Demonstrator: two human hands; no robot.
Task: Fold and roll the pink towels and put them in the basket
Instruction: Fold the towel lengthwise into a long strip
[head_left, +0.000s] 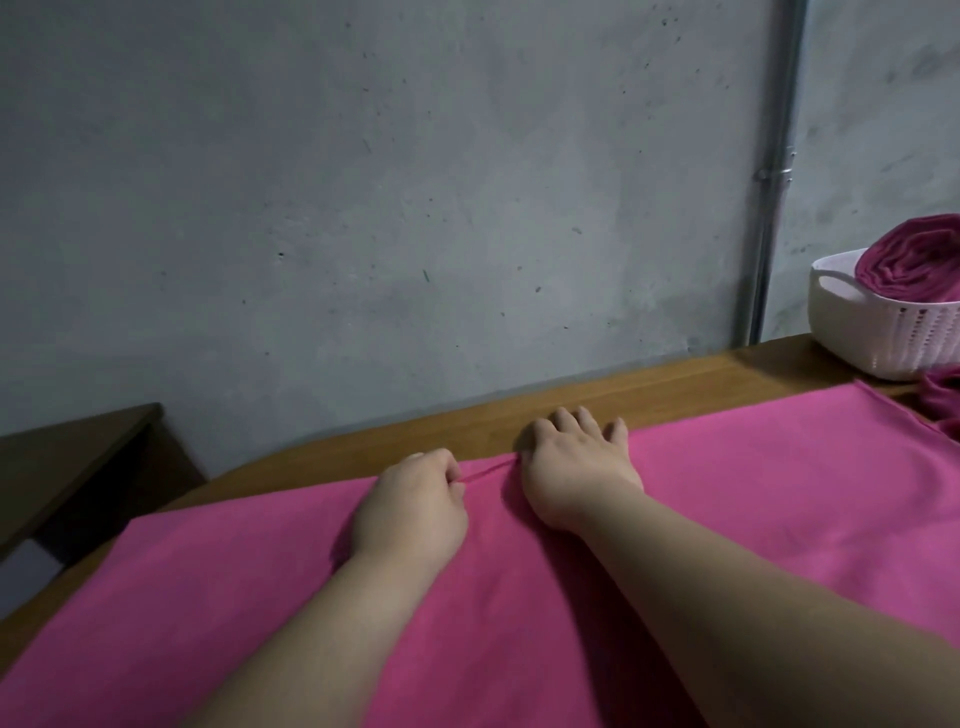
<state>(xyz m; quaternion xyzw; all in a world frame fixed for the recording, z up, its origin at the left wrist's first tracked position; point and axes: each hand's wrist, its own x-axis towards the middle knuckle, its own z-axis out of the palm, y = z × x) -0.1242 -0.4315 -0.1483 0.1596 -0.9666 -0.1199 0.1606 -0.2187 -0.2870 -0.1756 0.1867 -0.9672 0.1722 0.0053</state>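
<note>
A large pink towel (753, 493) lies spread flat over the wooden table (649, 387). At its far edge, my left hand (415, 506) has curled fingers that pinch the towel's hem. Just to the right, my right hand (576, 462) rests on the same edge with its fingers spread and reaching onto the bare wood. A white basket (883, 332) stands at the table's far right corner and holds a rolled dark pink towel (914, 265).
More dark pink cloth (943, 400) lies crumpled beside the basket at the right edge. A grey concrete wall with a vertical metal pipe (774, 171) runs right behind the table. A darker wooden surface (67, 457) sits lower at the left.
</note>
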